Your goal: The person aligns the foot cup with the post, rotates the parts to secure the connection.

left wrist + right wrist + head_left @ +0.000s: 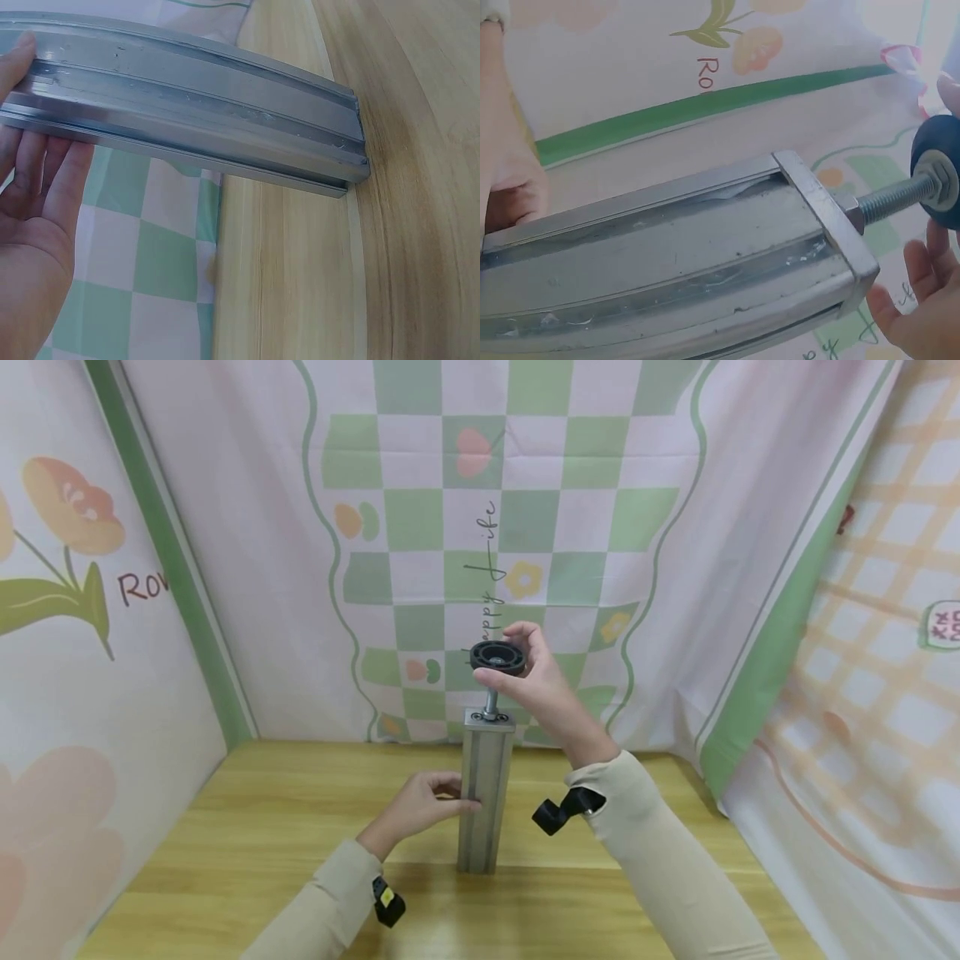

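An aluminium extrusion profile (486,793) stands upright on the wooden table. My left hand (423,806) grips its side at mid-height, thumb on one face and fingers on another, as the left wrist view shows on the grooved metal (195,97). A metal end plate (480,724) caps the top, and out of it rises a threaded rod (892,199) with a nut (850,212) at the plate. On the rod sits a black round levelling foot (498,649), its flat side up. Above the profile, my right hand (551,693) holds the foot's rim between thumb and fingers.
The wooden tabletop (300,810) runs back to a checked green and white curtain (472,518). Printed cloth walls (67,693) stand to the left and right. A black strap (566,810) hangs from my right wrist, another (387,903) from my left.
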Motion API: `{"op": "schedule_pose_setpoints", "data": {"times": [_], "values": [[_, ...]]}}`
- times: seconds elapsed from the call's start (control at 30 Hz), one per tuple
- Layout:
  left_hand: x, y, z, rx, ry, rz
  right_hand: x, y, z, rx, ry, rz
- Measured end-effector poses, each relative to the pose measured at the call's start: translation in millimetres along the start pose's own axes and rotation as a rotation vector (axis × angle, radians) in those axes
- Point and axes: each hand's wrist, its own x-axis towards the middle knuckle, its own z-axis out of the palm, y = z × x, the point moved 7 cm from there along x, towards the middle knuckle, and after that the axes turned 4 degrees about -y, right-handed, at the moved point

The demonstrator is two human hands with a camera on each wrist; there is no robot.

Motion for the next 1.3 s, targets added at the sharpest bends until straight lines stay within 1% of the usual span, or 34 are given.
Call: {"op": "schedule_pose_setpoints", "data": {"times": [0.13,0.2,0.27,0.37,0.47,0.5,0.53,0.63,0.73,0.83,0.93,1.07,1.3], "values": [[0.4,0.9,-0.2,-0.003,0.001,0.007,-0.7,-3.7,2.3,-0.098,0.049,0.022],[0.5,0.6,-0.4,-0.003,0.001,0.011,-1.1,-4.8,2.6,-0.142,0.054,0.027],[0.7,-0.2,-0.5,-0.002,0.001,0.012,-1.4,-5.9,2.8,-0.179,0.044,0.019],[0.8,-2.3,-0.5,-0.002,0.001,0.004,-1.7,-7.6,1.9,-0.228,0.014,-0.015],[0.7,-3.3,-0.5,-0.004,-0.001,0.001,-1.9,-7.0,0.0,-0.256,-0.037,-0.05],[0.5,-3.3,-0.5,-0.001,-0.002,0.001,-1.7,-6.2,0.0,-0.246,-0.065,-0.061],[0.6,-3.2,-0.5,0.001,-0.003,0.0,-1.1,-4.9,0.2,-0.211,-0.1,-0.073],[0.8,-3.3,-0.7,0.009,-0.002,-0.004,-0.3,1.1,1.7,-0.076,-0.224,-0.086],[1.7,-4.5,-0.9,0.017,0.002,-0.009,0.1,8.2,4.6,0.089,-0.344,-0.07],[1.7,-5.3,-0.5,0.02,0.0,-0.006,0.4,13.6,6.6,0.183,-0.412,-0.052],[1.1,-5.5,0.0,0.016,-0.003,-0.004,1.2,15.8,7.8,0.243,-0.44,-0.046],[1.6,-5.6,-0.3,0.022,0.002,0.001,1.3,15.4,7.6,0.282,-0.445,-0.044],[1.5,-4.6,-1.0,0.023,0.001,-0.012,0.1,11.0,6.0,0.303,-0.436,-0.061]]}}
